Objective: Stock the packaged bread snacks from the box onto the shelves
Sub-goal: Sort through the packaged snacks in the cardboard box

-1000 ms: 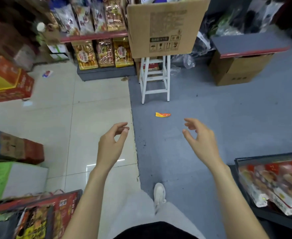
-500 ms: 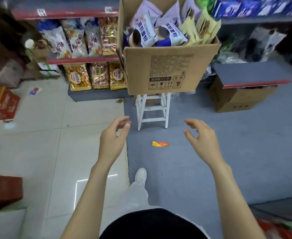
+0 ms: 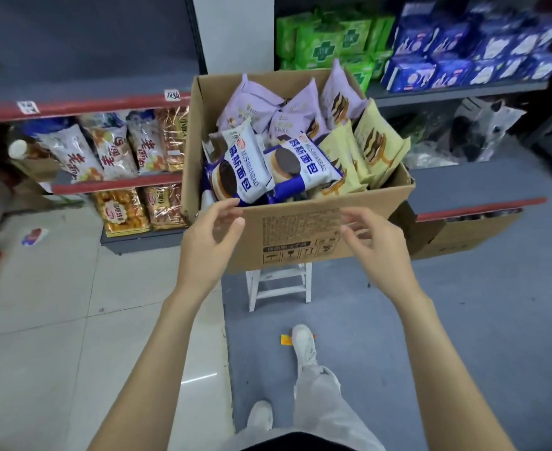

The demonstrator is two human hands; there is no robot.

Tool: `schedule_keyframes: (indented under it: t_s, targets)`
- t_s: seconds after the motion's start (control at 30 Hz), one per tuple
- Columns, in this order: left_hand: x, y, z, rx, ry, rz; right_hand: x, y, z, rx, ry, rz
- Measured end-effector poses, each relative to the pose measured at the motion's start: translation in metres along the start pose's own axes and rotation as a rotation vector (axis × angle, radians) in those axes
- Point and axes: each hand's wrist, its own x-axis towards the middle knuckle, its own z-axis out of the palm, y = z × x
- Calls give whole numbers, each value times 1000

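An open cardboard box (image 3: 300,232) stands on a white stool (image 3: 281,283) straight ahead. It is full of packaged bread snacks: blue-and-white packs (image 3: 245,167) at the front, purple packs (image 3: 261,105) behind, pale yellow packs (image 3: 365,151) on the right. My left hand (image 3: 208,245) hovers at the box's front left corner, fingers loosely curved, holding nothing. In front of the box's right half my right hand (image 3: 375,242) is held up with its fingers spread and empty. The upper left shelf (image 3: 82,102) has a red edge.
Bagged snacks (image 3: 105,148) fill the lower left shelves. Green boxes (image 3: 330,40) and blue boxes (image 3: 476,50) sit on the right shelves. Another cardboard box (image 3: 457,236) rests on the floor under the right shelf. An orange scrap (image 3: 286,339) lies by my shoe.
I have walked up to the box and my view has tilted upward. Both hands have risen from waist height to the box's front face, still empty.
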Motion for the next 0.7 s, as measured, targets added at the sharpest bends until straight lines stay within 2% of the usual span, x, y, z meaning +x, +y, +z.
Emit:
schedule_keyframes:
  t_s: [0.2,0.4,0.47,0.57,0.63,0.7]
  targets:
    - [66,-3,30,20,64,-66,99,28,-1,-35,-113,-109]
    - [119,-10,28,112,63,-117,180,41,7,-99,-273,-226]
    - [134,-16,20,151,-22,-153,201,42,16,-118,-323,-236]
    - [161,-26,6,266,-271,-212,228,44,30,-156,-455,-210]
    - [181,-32,0,302,-443,-251,244,45,40,-265,-551,-171]
    - [200,-40,-2,302,-592,-277,257,48,49,-432,-565,-186]
